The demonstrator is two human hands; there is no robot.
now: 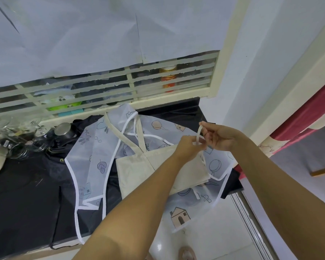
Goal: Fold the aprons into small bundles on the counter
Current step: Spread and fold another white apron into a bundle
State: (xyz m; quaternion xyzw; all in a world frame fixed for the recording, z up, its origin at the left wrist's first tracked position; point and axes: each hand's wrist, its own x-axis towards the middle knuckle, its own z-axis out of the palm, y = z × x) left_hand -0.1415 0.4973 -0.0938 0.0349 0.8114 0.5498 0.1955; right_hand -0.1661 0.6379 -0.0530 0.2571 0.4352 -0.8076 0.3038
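Observation:
A translucent white apron [94, 156] printed with leaves and houses lies spread over the black counter [23, 194], its right part hanging past the counter's end. On top of it lies a cream cloth apron [137, 173] with two long cream straps running back toward the window. Both my hands hover above the cream apron's right side. My left hand [188, 147] pinches a white tie strap [198, 135], and my right hand [219, 136] pinches the same strap's looped upper end. A dark apron [45, 166] lies flat beneath the others.
Glass jars [17, 143] and a steel pot [64, 130] crowd the counter's back left. A barred window [101, 87] with paper taped over it runs behind the counter. A white wall and door frame [270, 91] stand to the right, tiled floor below.

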